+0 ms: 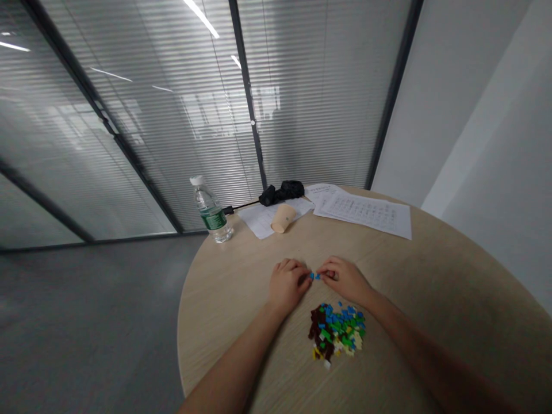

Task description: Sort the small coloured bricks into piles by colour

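Left hand (287,286), right hand (344,279) curled, fingertips pinching small blue bricks (314,276) mid-table (414,299); mixed brick pile (337,333) just nearer; green bottle label (213,219) unreadable; printed sheets (363,214) at far edge.

The left forearm (233,362) and right forearm (422,345) angle inward, bringing the left hand (287,284) and right hand (345,279) close together. Both hands curl palm-down, their fingertips (322,275) pinched and almost meeting.

walls: glass panels (129,144) behind blinds (328,98), dark frames (247,86) | right side: white wall (457,98) | floor: grey, smooth (86,322) | furniture: round pale wood surface (422,287) | light: strip lights (200,17) reflected overhead in the glass
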A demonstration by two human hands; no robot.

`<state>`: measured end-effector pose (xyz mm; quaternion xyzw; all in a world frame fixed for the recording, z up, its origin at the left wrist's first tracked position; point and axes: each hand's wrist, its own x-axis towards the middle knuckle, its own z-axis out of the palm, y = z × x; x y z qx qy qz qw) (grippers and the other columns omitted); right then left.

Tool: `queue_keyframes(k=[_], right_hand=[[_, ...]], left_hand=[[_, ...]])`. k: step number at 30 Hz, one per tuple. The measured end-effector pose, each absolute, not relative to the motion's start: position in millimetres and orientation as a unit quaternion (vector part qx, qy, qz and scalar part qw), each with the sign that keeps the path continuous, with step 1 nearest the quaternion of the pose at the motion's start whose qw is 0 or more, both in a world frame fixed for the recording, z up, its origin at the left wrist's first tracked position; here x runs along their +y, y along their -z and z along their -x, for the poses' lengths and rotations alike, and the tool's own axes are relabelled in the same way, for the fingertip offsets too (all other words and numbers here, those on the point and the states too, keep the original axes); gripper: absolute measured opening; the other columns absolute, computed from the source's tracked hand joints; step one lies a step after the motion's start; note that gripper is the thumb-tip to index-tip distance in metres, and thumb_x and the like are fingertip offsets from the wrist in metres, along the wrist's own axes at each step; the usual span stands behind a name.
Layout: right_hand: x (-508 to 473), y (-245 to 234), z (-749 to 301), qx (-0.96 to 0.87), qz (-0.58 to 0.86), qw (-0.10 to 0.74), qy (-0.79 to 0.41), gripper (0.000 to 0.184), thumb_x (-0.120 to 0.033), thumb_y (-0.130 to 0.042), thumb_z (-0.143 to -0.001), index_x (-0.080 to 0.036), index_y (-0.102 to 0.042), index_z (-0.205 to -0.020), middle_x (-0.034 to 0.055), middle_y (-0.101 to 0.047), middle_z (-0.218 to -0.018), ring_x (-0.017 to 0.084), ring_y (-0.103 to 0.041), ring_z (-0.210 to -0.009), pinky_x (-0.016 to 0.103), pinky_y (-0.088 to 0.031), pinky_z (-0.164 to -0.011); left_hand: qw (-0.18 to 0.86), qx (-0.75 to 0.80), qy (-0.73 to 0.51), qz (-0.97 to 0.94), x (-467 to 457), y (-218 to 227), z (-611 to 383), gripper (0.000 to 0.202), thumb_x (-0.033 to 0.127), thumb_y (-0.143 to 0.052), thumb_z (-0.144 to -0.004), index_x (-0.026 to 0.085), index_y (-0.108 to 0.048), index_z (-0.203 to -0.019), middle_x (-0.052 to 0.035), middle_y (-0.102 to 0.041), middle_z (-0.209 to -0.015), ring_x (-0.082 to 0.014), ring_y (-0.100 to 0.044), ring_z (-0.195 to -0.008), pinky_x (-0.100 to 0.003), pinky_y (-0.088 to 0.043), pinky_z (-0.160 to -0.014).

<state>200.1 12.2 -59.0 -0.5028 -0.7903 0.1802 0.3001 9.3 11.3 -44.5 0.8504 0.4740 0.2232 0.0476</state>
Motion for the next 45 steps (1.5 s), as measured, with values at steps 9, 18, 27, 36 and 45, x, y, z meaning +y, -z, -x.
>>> queue_keyframes(k=[9, 18, 27, 36, 45], right_hand=[[11, 60, -192, -0.775, 0.534, 0.303, -0.149, 0.009, -0.023, -0.059, -0.078, -0.021, -0.067, -0.075, 0.0026, -0.064, -0.081, 0.014, -0.058, -0.068, 0.024, -0.044, -0.065], [10, 59, -191, -0.782, 0.531, 0.294, -0.139, 0.009, -0.022, -0.058, -0.078, -0.020, -0.066, -0.074, 0.0023, -0.063, -0.078, 0.015, -0.057, -0.069, 0.025, -0.043, -0.066], [7, 54, -193, -0.800, 0.507, 0.278, -0.158, 0.017, -0.022, -0.062, -0.074, -0.023, -0.068, -0.089, 0.0017, -0.064, -0.089, 0.014, -0.056, -0.070, 0.025, -0.043, -0.067], [6, 54, -191, -0.796, 0.510, 0.285, -0.161, 0.015, -0.019, -0.062, -0.073, -0.024, -0.067, -0.086, 0.0003, -0.064, -0.085, 0.014, -0.057, -0.071, 0.024, -0.041, -0.067], [9, 58, -186, -0.780, 0.528, 0.299, -0.155, 0.006, -0.023, -0.060, -0.078, -0.022, -0.066, -0.080, 0.0004, -0.063, -0.078, 0.014, -0.057, -0.068, 0.024, -0.041, -0.063]], left_hand=[[0.048, 0.486, -0.217, -0.845, 11, 43, -11, 0.013, 0.028, -0.064, -0.080, 0.022, -0.069, -0.091, -0.0033, -0.064, -0.094, -0.0208, -0.053, -0.094, -0.034, -0.040, -0.080], [0.036, 0.495, -0.205, -0.844, 10, 45, -14, 0.020, 0.028, -0.063, -0.081, 0.023, -0.067, -0.099, -0.0034, -0.063, -0.097, -0.0211, -0.052, -0.095, -0.034, -0.040, -0.080], [0.036, 0.476, -0.216, -0.851, 11, 48, -13, 0.017, 0.025, -0.062, -0.081, 0.026, -0.069, -0.097, -0.0025, -0.061, -0.098, -0.0205, -0.051, -0.097, -0.034, -0.039, -0.081], [0.025, 0.494, -0.209, -0.844, 8, 44, -14, 0.013, 0.026, -0.062, -0.080, 0.023, -0.067, -0.091, -0.0033, -0.061, -0.096, -0.0211, -0.051, -0.097, -0.035, -0.039, -0.082], [0.032, 0.504, -0.194, -0.841, 8, 41, -11, 0.012, 0.027, -0.064, -0.079, 0.023, -0.066, -0.090, -0.0035, -0.061, -0.097, -0.0214, -0.051, -0.098, -0.035, -0.038, -0.084]])
